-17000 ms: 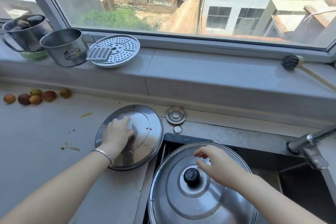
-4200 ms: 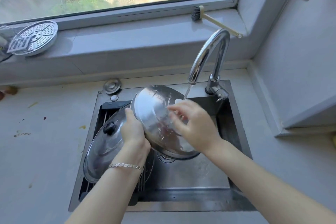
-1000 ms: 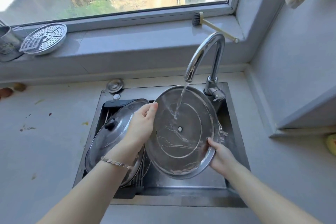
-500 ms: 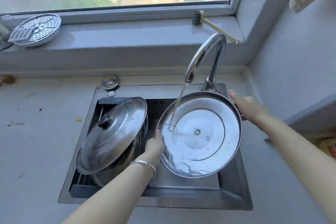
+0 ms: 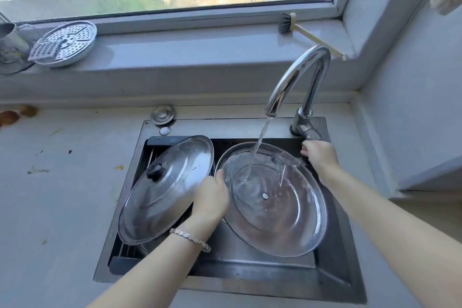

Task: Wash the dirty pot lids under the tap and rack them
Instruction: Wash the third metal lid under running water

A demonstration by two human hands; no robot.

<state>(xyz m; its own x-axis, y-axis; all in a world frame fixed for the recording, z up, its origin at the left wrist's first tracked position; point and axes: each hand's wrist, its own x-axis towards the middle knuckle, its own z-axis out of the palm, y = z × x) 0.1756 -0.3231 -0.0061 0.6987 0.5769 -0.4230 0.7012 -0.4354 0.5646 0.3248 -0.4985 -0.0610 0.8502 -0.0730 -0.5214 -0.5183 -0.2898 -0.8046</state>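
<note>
Grey surface [image 5: 62, 207] is framing a steel sink [image 5: 250, 272]. Over it the left hand [image 5: 211, 197] is gripping the rim of an upturned pot lid [image 5: 275, 207], with water from the tap [image 5: 300, 70] running into it. The right hand [image 5: 318, 156] is sitting at the tap lever [image 5: 308, 132], and its grip is unclear. A knobbed lid [image 5: 165, 192] is leaning alongside.
</note>
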